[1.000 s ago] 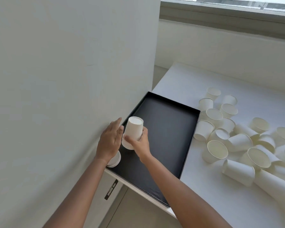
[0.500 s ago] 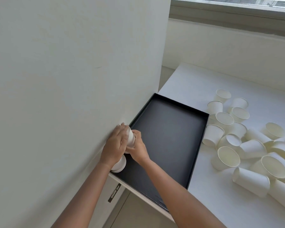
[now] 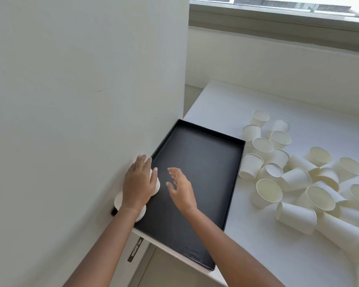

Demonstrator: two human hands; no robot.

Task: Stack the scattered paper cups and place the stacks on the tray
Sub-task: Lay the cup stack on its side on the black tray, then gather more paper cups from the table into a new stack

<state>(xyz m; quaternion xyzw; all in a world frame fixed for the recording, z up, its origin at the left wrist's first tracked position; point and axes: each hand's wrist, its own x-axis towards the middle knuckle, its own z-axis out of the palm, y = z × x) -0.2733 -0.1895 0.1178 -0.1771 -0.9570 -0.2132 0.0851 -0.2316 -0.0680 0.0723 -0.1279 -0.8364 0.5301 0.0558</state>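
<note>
A black tray lies at the left edge of the white table, against a tall white panel. In its near left corner stand white paper cup stacks, mostly hidden under my left hand. That hand lies over them with its fingers spread across the top. My right hand hovers just right of the stacks above the tray floor, fingers loose, holding nothing. Several loose white paper cups lie scattered on the table right of the tray, some upright and some on their sides.
The tall white panel rises directly left of the tray. A wall and window sill run along the back. A drawer handle shows below the table's front edge. Bare tabletop lies behind the tray and cups.
My right hand set the upturned cup down beside my left hand, then let go and drew back to the right. My left hand stays over the stacks.
</note>
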